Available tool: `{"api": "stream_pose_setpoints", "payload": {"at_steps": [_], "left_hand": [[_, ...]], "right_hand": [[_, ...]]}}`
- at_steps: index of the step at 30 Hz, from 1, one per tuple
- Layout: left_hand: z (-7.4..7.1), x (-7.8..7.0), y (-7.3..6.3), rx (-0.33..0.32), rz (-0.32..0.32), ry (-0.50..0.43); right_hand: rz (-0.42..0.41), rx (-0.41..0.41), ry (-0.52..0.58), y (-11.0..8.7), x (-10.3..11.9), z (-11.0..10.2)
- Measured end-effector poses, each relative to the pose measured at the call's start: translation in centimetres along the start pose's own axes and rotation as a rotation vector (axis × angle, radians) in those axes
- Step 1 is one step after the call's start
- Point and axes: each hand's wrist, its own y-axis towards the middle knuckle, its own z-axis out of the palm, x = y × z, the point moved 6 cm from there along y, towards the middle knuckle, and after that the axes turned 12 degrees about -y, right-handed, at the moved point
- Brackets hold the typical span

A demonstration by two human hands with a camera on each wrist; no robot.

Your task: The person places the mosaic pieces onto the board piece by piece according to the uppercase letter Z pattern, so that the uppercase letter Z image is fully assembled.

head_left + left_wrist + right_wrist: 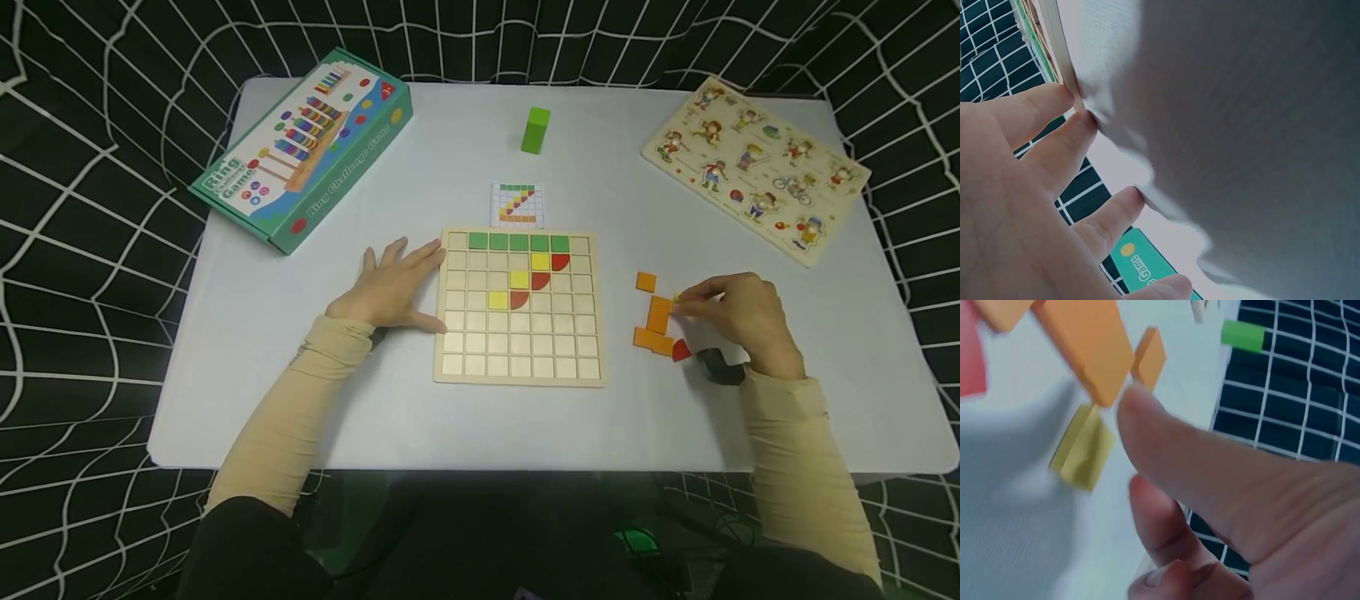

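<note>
My left hand (390, 287) is spread flat at the left edge of a wooden grid board (517, 343), its thumb and fingertips touching the frame. The board holds a row of several green square tiles (519, 242), with three yellow squares (519, 280) and three red quarter-round tiles (539, 281) on a diagonal below. My right hand (742, 315) reaches to the loose tiles right of the board. In the right wrist view its thumb and fingers are apart, just beside a yellow tile (1085, 450). Orange tiles (659, 315) and a red tile (681, 350) lie close by.
A small pattern card (517, 205) lies beyond the board, with a green block (536, 131) behind it. The Ring Challenge Game box (307, 150) lies at the back left, a wooden picture puzzle (757, 167) at the back right. White netting surrounds the table.
</note>
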Motion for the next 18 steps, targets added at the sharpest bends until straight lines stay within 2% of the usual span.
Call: {"api": "stream_pose_setpoints", "payload": {"at_steps": [4, 7, 13, 18], "left_hand": [[0.0, 0.0, 0.0, 0.002, 0.000, -0.001], [-0.1, -0.1, 0.0, 0.004, 0.003, -0.003], [-0.1, -0.2, 0.0, 0.003, 0.009, -0.012], [0.0, -0.1, 0.0, 0.002, 0.011, -0.009]], "right_hand": [[0.036, 0.114, 0.002, -1.1, -1.2, 0.7], [0.046, 0.166, -0.012, -2.1, -1.7, 1.5], [0.094, 0.169, -0.066, -3.7, -2.3, 2.6], [0.095, 0.171, -0.051, -4.2, -2.0, 3.1]]}}
